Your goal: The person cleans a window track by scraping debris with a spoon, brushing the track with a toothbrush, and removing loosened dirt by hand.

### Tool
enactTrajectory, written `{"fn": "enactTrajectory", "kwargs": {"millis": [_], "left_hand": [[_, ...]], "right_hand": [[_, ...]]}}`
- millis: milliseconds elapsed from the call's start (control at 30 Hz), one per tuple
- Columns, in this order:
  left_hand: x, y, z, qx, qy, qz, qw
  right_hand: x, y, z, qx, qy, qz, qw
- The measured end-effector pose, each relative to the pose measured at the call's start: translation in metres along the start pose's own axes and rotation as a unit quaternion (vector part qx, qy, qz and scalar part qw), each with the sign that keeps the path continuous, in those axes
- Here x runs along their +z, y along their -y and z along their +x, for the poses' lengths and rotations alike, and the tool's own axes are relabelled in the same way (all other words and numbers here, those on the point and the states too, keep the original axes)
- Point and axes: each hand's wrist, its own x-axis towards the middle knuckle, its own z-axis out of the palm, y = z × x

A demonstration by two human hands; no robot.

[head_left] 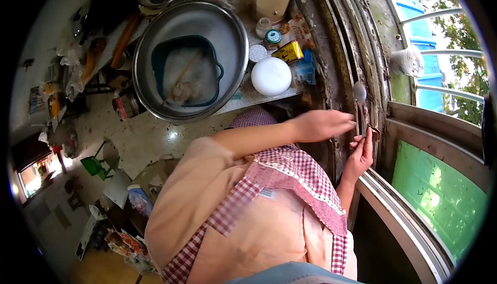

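The right hand [359, 152] is holding a spoon [360, 93] by its handle, with thumb and fingers closing around it. The spoon's round end is pointing to the far side, and the spoon is showing over the dirty window ledge [380, 85], on the right of the scene. The left hand [325, 125] is hanging just left of the handle. Its fingers are stretching out loosely, and it is holding nothing that I can see. It is looking blurry, so I cannot tell if its tips are touching the spoon. A checked apron [305, 173] is covering part of the person's front, on the near side. Far to the left, a big pan [233, 38] is sitting on a table [272, 101], and a dark green tub [158, 66] is lying in it. Right of the pan, a white round thing [271, 77] is sitting near a yellow box [288, 51]. Past the ledge, bars [450, 53] are crossing the window.
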Motion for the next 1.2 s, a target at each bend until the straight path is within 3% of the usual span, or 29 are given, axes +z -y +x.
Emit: {"fn": "enactTrajectory", "kwargs": {"millis": [67,133,300,400,500,667,700,733,833,867,900,967,1033,1200], "left_hand": [[-0.035,0.004,-0.05,-0.116,0.054,0.063,0.99],[-0.06,0.013,-0.108,-0.302,0.143,0.168,0.928],[-0.067,0.021,-0.181,-0.46,0.217,0.286,0.812],[-0.065,0.047,-0.185,-0.533,0.139,0.348,0.759],[-0.047,0.09,-0.2,-0.617,0.141,0.295,0.716],[-0.023,0.151,-0.247,-0.562,-0.023,0.19,0.804],[-0.024,0.144,-0.228,-0.449,0.249,0.474,0.715],[-0.03,0.13,-0.208,-0.26,0.471,0.681,0.497],[-0.036,0.126,-0.198,-0.231,0.496,0.691,0.473],[-0.036,0.128,-0.204,-0.34,0.37,0.594,0.628],[-0.039,0.128,-0.205,-0.427,0.222,0.462,0.745],[-0.04,0.124,-0.209,-0.501,0.027,0.29,0.815],[-0.052,0.086,-0.165,-0.524,-0.039,0.267,0.808],[-0.062,0.033,-0.146,-0.58,0.029,0.334,0.742]], "right_hand": [[0.0,0.003,-0.001,0.0,-0.028,0.015,0.999],[-0.002,0.006,-0.002,0.023,-0.048,0.051,0.997],[-0.005,0.006,-0.002,0.014,-0.049,0.08,0.995],[-0.007,0.006,-0.004,0.006,-0.052,0.071,0.996],[-0.009,0.001,-0.007,0.009,-0.05,0.088,0.995],[-0.014,0.005,-0.013,0.031,-0.054,0.119,0.991],[-0.015,0.003,-0.014,0.031,-0.053,0.121,0.991],[-0.015,0.002,-0.015,0.032,-0.048,0.126,0.99],[-0.016,0.003,-0.018,0.043,-0.039,0.151,0.987],[-0.016,0.004,-0.018,0.055,-0.035,0.161,0.985],[-0.016,0.004,-0.018,0.054,-0.036,0.165,0.984],[-0.015,0.004,-0.017,0.052,-0.038,0.173,0.983],[-0.014,0.004,-0.015,0.058,-0.034,0.182,0.981],[-0.007,0.003,-0.009,0.081,-0.046,0.232,0.968]]}}
